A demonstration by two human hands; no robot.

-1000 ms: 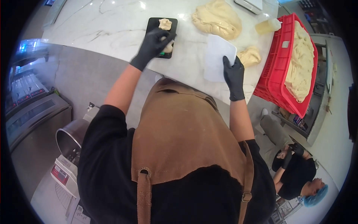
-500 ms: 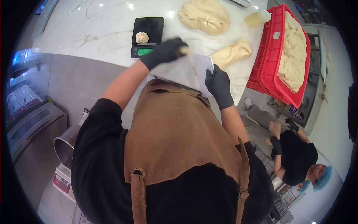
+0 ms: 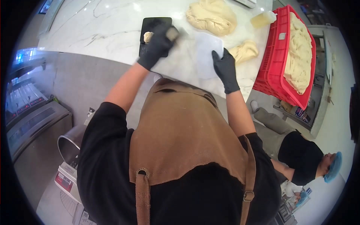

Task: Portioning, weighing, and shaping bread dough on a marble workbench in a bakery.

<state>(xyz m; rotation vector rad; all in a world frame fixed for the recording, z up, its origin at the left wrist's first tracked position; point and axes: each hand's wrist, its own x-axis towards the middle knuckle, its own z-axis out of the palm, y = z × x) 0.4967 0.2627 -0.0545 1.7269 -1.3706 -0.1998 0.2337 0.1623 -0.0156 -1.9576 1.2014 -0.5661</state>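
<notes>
My left hand [image 3: 159, 43], black-gloved and blurred, is over a black digital scale [image 3: 153, 22] with a pale, blurred piece, apparently dough, in its fingers. A small dough lump [image 3: 147, 36] shows on the scale beside it. My right hand [image 3: 225, 65], also gloved, grips a white plastic scraper [image 3: 206, 48] over the marble counter [image 3: 93, 26]. A folded piece of dough [image 3: 245, 50] lies just right of the scraper, and a large dough mound [image 3: 212, 17] lies farther back.
A red crate [image 3: 268, 60] holding dough [image 3: 296, 52] stands at the right, beside a squeeze bottle [image 3: 262, 19]. A co-worker in a blue cap [image 3: 303, 157] is at the lower right. A steel bowl [image 3: 67, 144] and scale [image 3: 65, 180] are at the lower left.
Since half a second ago, my left hand has moved up and back over the scale with the pale piece. My right hand and scraper have shifted up; the co-worker has moved.
</notes>
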